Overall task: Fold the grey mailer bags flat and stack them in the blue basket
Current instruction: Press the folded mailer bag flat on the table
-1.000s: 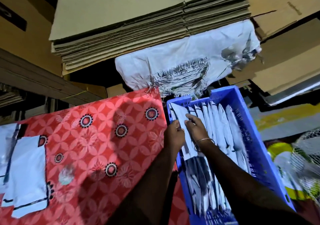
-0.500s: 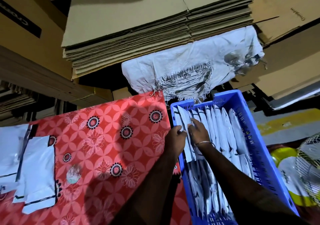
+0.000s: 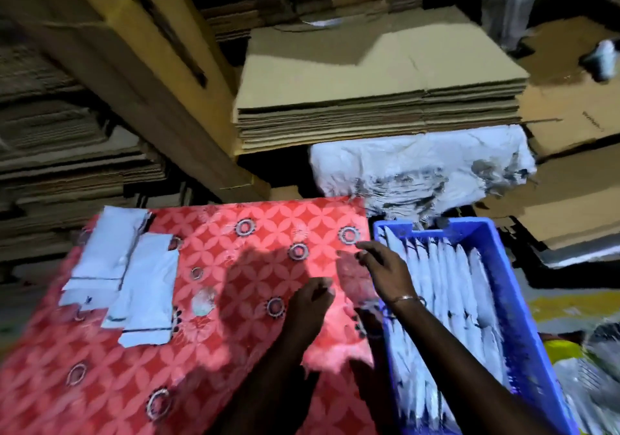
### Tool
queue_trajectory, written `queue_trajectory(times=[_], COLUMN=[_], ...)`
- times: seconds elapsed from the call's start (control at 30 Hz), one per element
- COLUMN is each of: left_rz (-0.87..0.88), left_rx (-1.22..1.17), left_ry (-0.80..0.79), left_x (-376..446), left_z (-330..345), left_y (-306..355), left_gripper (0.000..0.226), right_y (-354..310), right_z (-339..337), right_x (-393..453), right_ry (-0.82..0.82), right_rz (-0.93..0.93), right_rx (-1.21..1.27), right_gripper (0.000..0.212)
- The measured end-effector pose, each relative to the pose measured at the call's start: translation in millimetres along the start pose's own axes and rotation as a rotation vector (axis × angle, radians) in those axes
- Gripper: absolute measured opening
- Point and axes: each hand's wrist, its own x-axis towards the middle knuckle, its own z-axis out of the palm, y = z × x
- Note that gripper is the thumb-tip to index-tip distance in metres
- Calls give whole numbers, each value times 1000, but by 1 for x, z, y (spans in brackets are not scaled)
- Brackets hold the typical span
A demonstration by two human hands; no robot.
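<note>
Holding, blue basket (image 3: pixel 503 260): folded grey mailer bags (image 3: pixel 449 287) upright in rows
Red cloth (image 3: pixel 235 350), far-left corner: unfolded mailers (image 3: pixel 134 280)
Left hand (image 3: pixel 310 303): loosely curled, empty
Right hand (image 3: pixel 385 272): fingers relaxed, empty, at basket's left rim

No text can be read with certainty. On the flat cardboard sheet (image 3: pixel 570 122), to the right of the stack of folded cartons (image 3: pixel 379 105), there is a small dark printed word, but it is too small and blurred to read. The tall carton (image 3: pixel 134 65) to the left of that stack has a dark strip on its side; no letters can be seen on it
</note>
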Motion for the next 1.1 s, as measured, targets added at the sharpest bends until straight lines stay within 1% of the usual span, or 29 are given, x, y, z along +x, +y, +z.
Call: queue_trajectory(times=[0.07, 0.13, 0.2, 0.23, 0.27, 0.3, 0.33, 0.4, 0.43, 0.5, 0.57, 0.63, 0.67, 0.73, 0.8, 0.83, 0.87, 0.9, 0.93, 0.97, 1.0, 1.03, 1.1], left_rz=[-17, -37, -58, -80, -89, -93, -100, -127, -146, -178, -191, -195, -203, -191, -203, -207, -211, -216, -226, -235, -241, -237, -236], left_rx=[-29, -58, -100, -101, -98, -87, -97, -152, -176, -212, -257, -273, -293, -300, -329, -346, -363, -367, -363, -362, -364, -376, -416], left_ry=[92, 165, 238, 267, 304, 337, 370, 420, 448, 458, 454, 447, 434, 388, 356, 344, 327, 315, 310, 296, 305, 297, 265], left_x=[-19, -38, -53, -59, -65, -72, -78, -88, -89, -90, -87, -83, -81, -75, -69, -64, -61, -58, -57, -55, -56, -56, -54], left_z=[-43, -88, -135, -158, -180, -202, -226, -269, -290, -324, -349, -365, -367, -373, -376, -376, -374, -371, -369, -365, -363, -361, -363], left_y=[-17, -38, -55, -65, -75, -83, -93, -114, -126, -147, -164, -174, -179, -186, -190, -190, -192, -194, -195, -198, -200, -201, -202], left_gripper=[34, 33, 23, 15, 17, 24, 26, 19, 20, 22, 13, 21, 27, 33, 28, 28, 34, 43, 48, 43, 34, 27, 32], right_y=[-20, -38, -53, -59, -63, -65, -65, -62, -62, -61, -65, -74, -81, -92, -98, -100, -101, -99, -95, -92, -87, -85, -76], right_z=[34, 77, 125, 150, 176, 202, 230, 283, 308, 357, 399, 434, 446, 474, 502, 514, 522, 528, 533, 536, 538, 539, 539], right_x=[-18, -34, -50, -56, -62, -67, -70, -73, -73, -67, -55, -38, -30, -12, 10, 23, 33, 42, 49, 54, 59, 61, 65], right_ry=[-103, -215, -317, -364, -400, -428, -447, -500, -512, -525, -529, -511, -504, -481, -444, -465, -506, -559, -615, -645, -657, -651, -628], right_rz=[-42, -97, -129, -145, -149, -142, -133, -118, -127, -139, -146, -220, -253, -348, -444, -433, -401, -371, -320, -257, -185, -130, -51], right_rx=[-44, -108, -141, -154, -166, -178, -189, -207, -233, -305, -381, -483, -536, -628, -688, -736, -804, -894, -967, -1027, -1063, -1077, -1055], right_gripper=[30, 25, 17, 18, 22, 25, 25, 23, 21, 18, 16, 34, 38, 38, 41, 41, 43, 48, 58, 69, 77, 83, 86])
